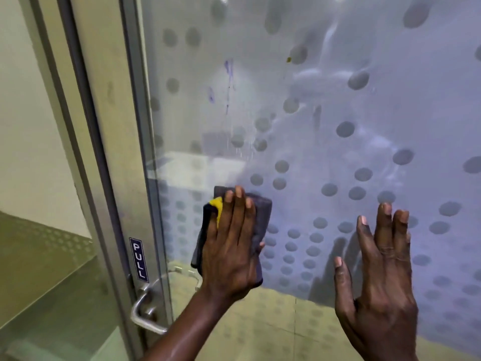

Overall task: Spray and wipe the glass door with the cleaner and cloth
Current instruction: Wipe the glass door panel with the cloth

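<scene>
Fingers of the right hand [380,287] are spread wide and flat against the glass door [325,105], holding nothing. A folded grey cloth [260,212] is pressed to the pane under the left hand [231,246], near the lever handle [141,315] and the "PULL" label [139,259].

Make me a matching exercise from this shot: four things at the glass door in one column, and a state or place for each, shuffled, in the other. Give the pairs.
Column 1
1. left hand
2. right hand
3. PULL sticker
4. lever handle

Column 2
A. on the metal door frame, above the handle
B. pressing the grey cloth flat on the glass
C. silver, at the frame's lower part
D. bare, fingers spread near the glass

Pairs: 1-B, 2-D, 3-A, 4-C
</scene>
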